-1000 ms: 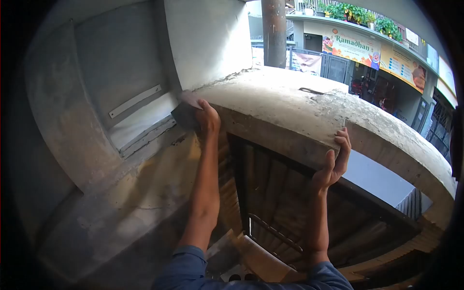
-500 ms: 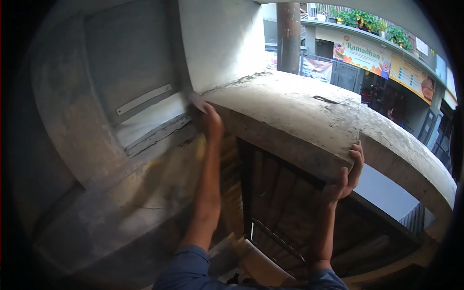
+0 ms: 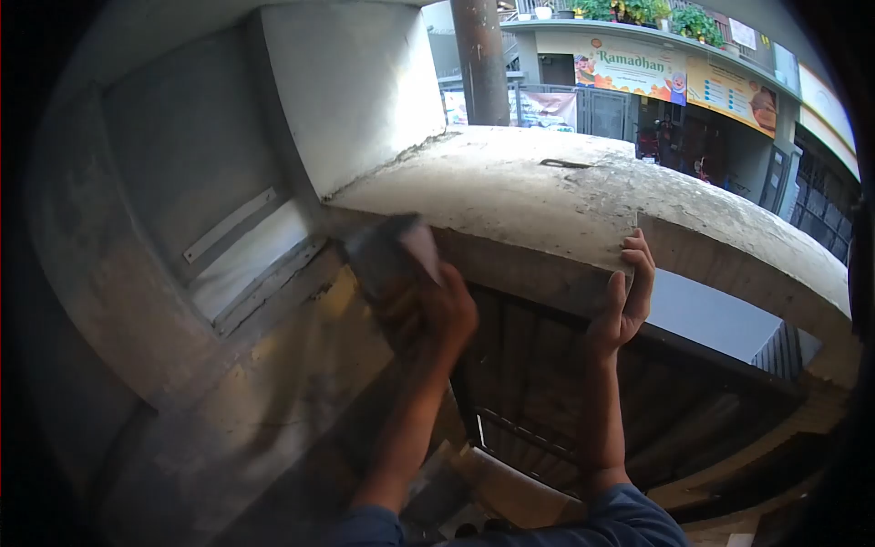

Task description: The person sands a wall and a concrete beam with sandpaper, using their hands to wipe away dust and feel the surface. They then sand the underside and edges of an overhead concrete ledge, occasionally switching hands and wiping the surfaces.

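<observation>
My left hand is closed on a folded sheet, dark grey on one side and pale on the other, resembling sandpaper. Motion blurs the sheet, which is in front of the near edge of a concrete ledge. At the ledge's near right corner is my right hand, its fingers over the top and its thumb against the front face.
A white pillar rises at the ledge's back left, beside a grey recessed panel. Below the ledge is a dark slatted gate. A metal handle lies on top. Across the way hang banners.
My left hand has come down and right from the ledge's left end, bringing the sheet into fuller view. My right hand keeps its grip on the corner. The whole view has shifted.
</observation>
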`<state>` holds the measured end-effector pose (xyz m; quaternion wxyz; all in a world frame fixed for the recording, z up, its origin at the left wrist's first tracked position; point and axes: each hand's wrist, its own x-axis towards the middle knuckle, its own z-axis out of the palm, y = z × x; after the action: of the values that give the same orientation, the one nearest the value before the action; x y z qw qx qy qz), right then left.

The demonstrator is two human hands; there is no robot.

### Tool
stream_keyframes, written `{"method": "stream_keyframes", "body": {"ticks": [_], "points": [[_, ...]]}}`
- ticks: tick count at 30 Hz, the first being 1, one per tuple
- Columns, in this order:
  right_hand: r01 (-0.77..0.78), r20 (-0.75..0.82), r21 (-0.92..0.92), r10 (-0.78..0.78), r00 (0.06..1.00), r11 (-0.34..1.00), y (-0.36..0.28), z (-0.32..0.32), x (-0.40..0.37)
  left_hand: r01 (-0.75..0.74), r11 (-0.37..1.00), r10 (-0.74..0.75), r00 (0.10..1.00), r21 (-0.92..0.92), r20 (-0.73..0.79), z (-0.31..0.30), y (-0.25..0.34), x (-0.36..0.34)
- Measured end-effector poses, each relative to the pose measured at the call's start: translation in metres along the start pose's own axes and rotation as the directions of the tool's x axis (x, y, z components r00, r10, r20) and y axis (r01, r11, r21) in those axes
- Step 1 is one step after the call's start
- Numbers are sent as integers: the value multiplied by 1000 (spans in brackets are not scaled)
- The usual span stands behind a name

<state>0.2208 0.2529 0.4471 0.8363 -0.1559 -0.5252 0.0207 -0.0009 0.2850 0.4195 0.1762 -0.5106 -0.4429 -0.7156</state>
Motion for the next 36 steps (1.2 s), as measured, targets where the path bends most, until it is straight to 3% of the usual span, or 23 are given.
{"method": "stream_keyframes", "body": {"ticks": [2,3,4,6,7,8,9,11,12,13,15,17,20,23,26,31,33,36], "points": [[-13,10,-4,13,1000,1000,-3,-1,1,-97,986,81,990,138,118,-6,16,-18],[2,6,-9,-2,1000,1000,-2,-1,3,-102,987,88,990,124,113,-8,14,-6],[26,24,9,-26,999,1000,0,-1,4,177,984,-159,940,-34,303,-14,7,11],[31,35,35,-32,999,999,0,-4,2,468,875,-339,773,-122,537,-9,9,10],[22,30,11,-22,999,1000,0,-4,0,249,962,-193,912,-114,362,1,17,-12],[25,36,27,-26,999,999,0,-5,0,140,984,-106,956,-107,273,6,24,-23],[37,40,51,-39,998,998,2,-4,2,32,996,-17,983,-81,180,10,30,-34],[32,40,-1,-32,999,999,1,-6,-2,-280,960,270,925,-1,268,3,40,-46],[37,40,12,-37,999,999,1,-5,-1,-272,962,265,925,-11,271,5,38,-43],[49,29,33,-50,998,998,3,-3,2,-96,995,99,948,-25,303,10,30,-26],[41,27,11,-41,999,999,1,-3,1,91,995,-74,932,-30,355,9,32,-29],[19,25,23,-19,999,1000,-2,-3,2,-300,953,293,882,-39,368,0,54,-55],[32,27,32,-33,999,999,0,-8,-3,-307,945,327,860,-114,392,0,62,-53],[54,32,40,-56,998,998,4,-2,2,-364,923,384,872,-124,303,9,82,-11],[74,54,38,-76,996,997,5,-7,2,-411,909,402,820,-70,407,9,75,-63],[140,141,-36,-133,981,990,11,-13,4,-343,917,397,830,-203,392,22,112,-33],[64,233,-134,-31,972,989,-5,-21,6,-305,921,382,833,-244,401,20,122,-46],[-3,253,-283,77,964,959,-42,-38,2,-379,895,445,777,-234,445,19,120,-82]]}}
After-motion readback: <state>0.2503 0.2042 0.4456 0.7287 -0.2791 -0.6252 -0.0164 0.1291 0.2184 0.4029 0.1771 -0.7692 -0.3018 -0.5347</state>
